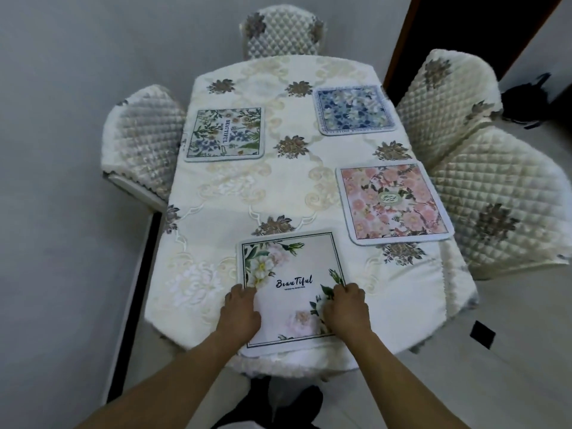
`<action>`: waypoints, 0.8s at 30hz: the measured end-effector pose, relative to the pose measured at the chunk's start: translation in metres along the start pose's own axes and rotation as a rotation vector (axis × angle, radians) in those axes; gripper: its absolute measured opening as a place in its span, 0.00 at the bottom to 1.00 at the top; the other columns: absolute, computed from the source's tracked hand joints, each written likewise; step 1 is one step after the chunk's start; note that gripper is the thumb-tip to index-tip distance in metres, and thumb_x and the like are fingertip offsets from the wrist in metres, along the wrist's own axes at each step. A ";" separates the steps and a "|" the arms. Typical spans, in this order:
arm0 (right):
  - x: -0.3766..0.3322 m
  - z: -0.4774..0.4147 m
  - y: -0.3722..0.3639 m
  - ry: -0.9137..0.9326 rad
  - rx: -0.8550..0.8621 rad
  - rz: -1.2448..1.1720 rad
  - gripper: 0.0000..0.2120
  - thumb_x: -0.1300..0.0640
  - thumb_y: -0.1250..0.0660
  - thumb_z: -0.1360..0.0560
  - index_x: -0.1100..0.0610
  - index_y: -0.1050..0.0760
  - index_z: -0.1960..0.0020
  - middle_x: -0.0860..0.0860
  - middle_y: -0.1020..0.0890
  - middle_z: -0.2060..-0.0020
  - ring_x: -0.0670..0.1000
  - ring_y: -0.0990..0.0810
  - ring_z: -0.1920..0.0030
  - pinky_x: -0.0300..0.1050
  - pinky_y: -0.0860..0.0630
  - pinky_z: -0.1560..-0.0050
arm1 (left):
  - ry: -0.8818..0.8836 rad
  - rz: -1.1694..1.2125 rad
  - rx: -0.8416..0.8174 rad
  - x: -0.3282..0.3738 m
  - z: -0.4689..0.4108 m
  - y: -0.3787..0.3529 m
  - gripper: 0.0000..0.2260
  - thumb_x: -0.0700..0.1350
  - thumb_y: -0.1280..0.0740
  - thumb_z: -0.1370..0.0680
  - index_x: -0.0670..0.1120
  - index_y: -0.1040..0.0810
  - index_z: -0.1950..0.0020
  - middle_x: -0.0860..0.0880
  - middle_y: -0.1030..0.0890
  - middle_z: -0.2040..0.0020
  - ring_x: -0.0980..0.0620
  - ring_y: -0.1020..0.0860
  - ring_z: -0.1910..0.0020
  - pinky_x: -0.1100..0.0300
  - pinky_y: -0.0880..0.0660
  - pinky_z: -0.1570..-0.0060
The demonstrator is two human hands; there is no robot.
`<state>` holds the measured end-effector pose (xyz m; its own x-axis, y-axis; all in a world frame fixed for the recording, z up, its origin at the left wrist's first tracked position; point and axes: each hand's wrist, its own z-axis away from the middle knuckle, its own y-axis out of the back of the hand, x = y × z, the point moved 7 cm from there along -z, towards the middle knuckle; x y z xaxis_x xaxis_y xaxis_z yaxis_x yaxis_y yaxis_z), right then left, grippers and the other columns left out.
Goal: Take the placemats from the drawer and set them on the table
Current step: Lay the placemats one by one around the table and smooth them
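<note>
A white placemat with pale flowers and the word "Beautiful" (pixel 291 274) lies flat at the near end of the table (pixel 216 212). My left hand (pixel 241 308) grips its left edge and my right hand (pixel 346 308) grips its right edge, fingers curled over the mat. Three other placemats lie on the cream tablecloth: a pink floral one (pixel 393 202) at the right, a blue floral one (pixel 354 109) at the far right, and a green and blue botanical one (pixel 224 134) at the far left.
Quilted cream chairs surround the table: one at the far end (pixel 283 32), one at the left (pixel 145 137), two at the right (pixel 448 97) (pixel 501 205). A dark doorway (pixel 464 32) opens at the back right. Grey floor lies to the left.
</note>
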<state>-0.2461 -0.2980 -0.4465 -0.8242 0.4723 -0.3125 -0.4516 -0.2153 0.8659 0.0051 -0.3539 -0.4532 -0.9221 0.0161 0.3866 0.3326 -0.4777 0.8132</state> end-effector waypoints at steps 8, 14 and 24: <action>0.014 -0.007 -0.002 -0.243 0.073 -0.184 0.20 0.51 0.33 0.29 0.60 0.31 0.41 0.61 0.28 0.43 0.64 0.30 0.42 0.55 0.29 0.48 | 0.308 0.475 0.178 -0.011 0.001 0.012 0.19 0.37 0.31 0.27 0.39 0.29 0.37 0.37 0.31 0.40 0.43 0.27 0.49 0.59 0.30 0.50; 0.026 -0.013 0.000 -0.319 0.061 -0.466 0.06 0.58 0.39 0.23 0.61 0.30 0.52 0.62 0.20 0.55 0.61 0.21 0.53 0.48 0.28 0.57 | 0.246 0.510 0.213 -0.008 -0.003 0.024 0.15 0.33 0.35 0.27 0.39 0.26 0.40 0.41 0.24 0.47 0.44 0.25 0.51 0.59 0.33 0.57; 0.005 0.007 0.074 -0.275 0.319 -0.526 0.13 0.60 0.42 0.22 0.57 0.36 0.65 0.54 0.27 0.70 0.54 0.28 0.68 0.47 0.34 0.66 | -0.018 0.596 0.304 0.033 -0.011 0.099 0.13 0.34 0.35 0.25 0.49 0.29 0.45 0.47 0.22 0.57 0.51 0.24 0.67 0.57 0.29 0.68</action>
<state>-0.2813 -0.3049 -0.3816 -0.3858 0.6546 -0.6502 -0.6118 0.3460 0.7114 0.0054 -0.4099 -0.3651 -0.5610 -0.1581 0.8126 0.8273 -0.1404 0.5439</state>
